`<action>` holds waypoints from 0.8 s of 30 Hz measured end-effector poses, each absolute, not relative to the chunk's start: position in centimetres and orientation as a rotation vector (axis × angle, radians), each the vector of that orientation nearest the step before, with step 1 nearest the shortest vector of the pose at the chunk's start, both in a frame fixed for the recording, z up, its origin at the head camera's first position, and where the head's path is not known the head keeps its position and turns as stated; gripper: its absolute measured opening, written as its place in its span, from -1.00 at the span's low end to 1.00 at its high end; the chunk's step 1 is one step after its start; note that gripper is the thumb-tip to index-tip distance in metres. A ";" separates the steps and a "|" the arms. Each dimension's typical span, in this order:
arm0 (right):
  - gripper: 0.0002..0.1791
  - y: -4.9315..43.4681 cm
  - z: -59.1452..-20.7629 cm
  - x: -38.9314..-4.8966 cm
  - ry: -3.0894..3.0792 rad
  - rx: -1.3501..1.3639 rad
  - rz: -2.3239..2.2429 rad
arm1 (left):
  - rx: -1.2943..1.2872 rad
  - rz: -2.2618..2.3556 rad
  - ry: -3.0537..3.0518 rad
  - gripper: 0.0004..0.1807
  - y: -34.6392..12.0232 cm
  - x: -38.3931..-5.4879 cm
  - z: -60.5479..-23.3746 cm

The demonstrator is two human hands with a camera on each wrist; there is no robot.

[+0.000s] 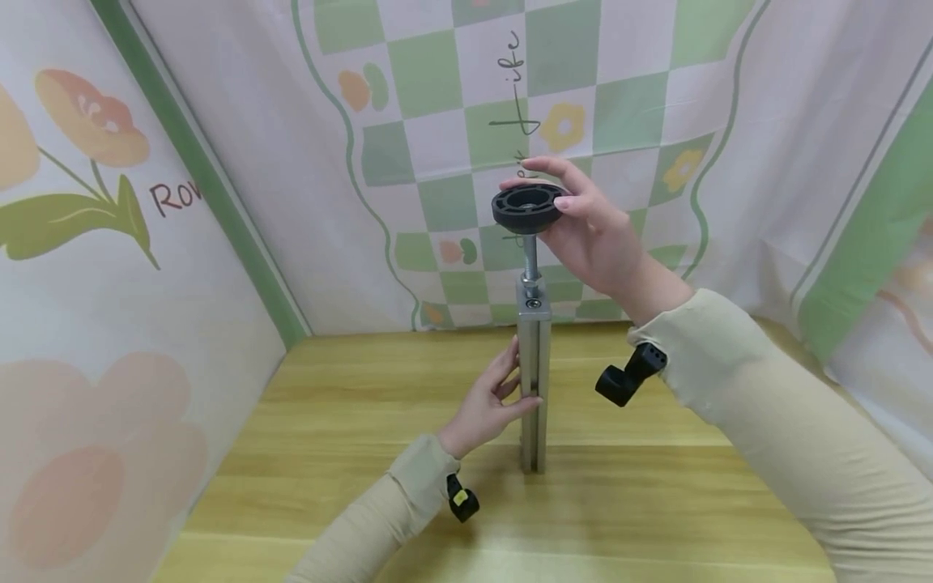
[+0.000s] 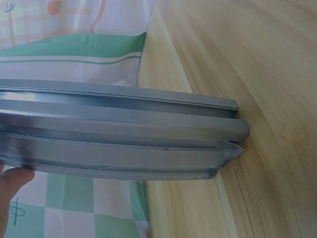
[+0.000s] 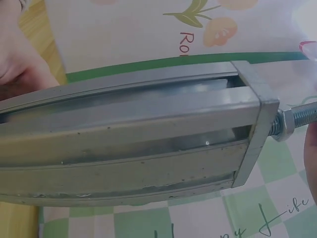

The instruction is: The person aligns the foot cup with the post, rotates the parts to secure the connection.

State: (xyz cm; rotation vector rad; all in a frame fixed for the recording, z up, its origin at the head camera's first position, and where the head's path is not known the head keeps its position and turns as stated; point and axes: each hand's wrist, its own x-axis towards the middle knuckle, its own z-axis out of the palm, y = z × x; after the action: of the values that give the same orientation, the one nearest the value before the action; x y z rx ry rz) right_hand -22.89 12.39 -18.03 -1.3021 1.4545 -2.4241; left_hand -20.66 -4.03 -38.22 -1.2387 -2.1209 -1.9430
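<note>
A slotted aluminium profile stands upright on the wooden table. My left hand grips it around the middle, thumb across the near face. On top sits a metal end plate, bolted down, from which a threaded rod with a hex nut rises. The rod carries a round black levelling foot, its ribbed side facing up. With thumb and fingers at the rim, my right hand holds this foot. In the left wrist view, the profile's lower end meets the wood.
Printed cloth with green checks hangs behind the table. Another cloth with flowers walls off the left side, and more fabric hangs at the right. Black wrist-camera mounts stick out below both sleeves.
</note>
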 end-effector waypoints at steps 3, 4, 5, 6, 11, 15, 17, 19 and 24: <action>-0.60 12.5 -18.0 -22.8 1.484 -1.305 -2.422 | -1.243 -1.939 -2.121 -0.06 -4.0 -20.6 -38.2; -0.61 12.5 -18.0 -22.8 1.490 -1.309 -2.424 | -1.246 -1.937 -2.121 -0.06 -4.0 -20.7 -38.2; -0.61 12.5 -18.0 -22.8 1.493 -1.316 -2.424 | -1.249 -1.934 -2.119 -0.06 -4.0 -20.7 -38.2; -0.62 12.5 -18.0 -22.8 1.493 -1.328 -2.421 | -1.252 -1.932 -2.116 -0.06 -4.0 -20.7 -38.2; -0.65 12.6 -17.9 -22.7 1.530 -1.368 -2.416 | -1.251 -1.931 -2.111 -0.07 -4.1 -20.5 -38.1; -0.63 12.7 -17.7 -22.3 1.628 -1.337 -2.419 | -1.243 -1.935 -2.110 -0.07 -4.0 -20.5 -38.1; -0.60 12.7 -17.5 -22.1 1.675 -1.313 -2.410 | -1.240 -1.938 -2.109 -0.06 -4.0 -20.5 -38.2; -0.58 12.7 -17.4 -21.9 1.722 -1.287 -2.397 | -1.238 -1.940 -2.110 -0.06 -4.0 -20.5 -38.2; -0.57 12.7 -17.0 -21.3 1.860 -1.219 -2.353 | -1.234 -1.939 -2.105 -0.05 -4.1 -20.5 -38.2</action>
State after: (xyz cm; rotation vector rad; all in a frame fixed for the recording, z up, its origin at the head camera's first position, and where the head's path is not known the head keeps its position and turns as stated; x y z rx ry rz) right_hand -21.34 12.67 -17.01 -1.2189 1.8604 -2.3529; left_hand -20.53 -4.07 -38.21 -1.2341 -2.1046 -1.9386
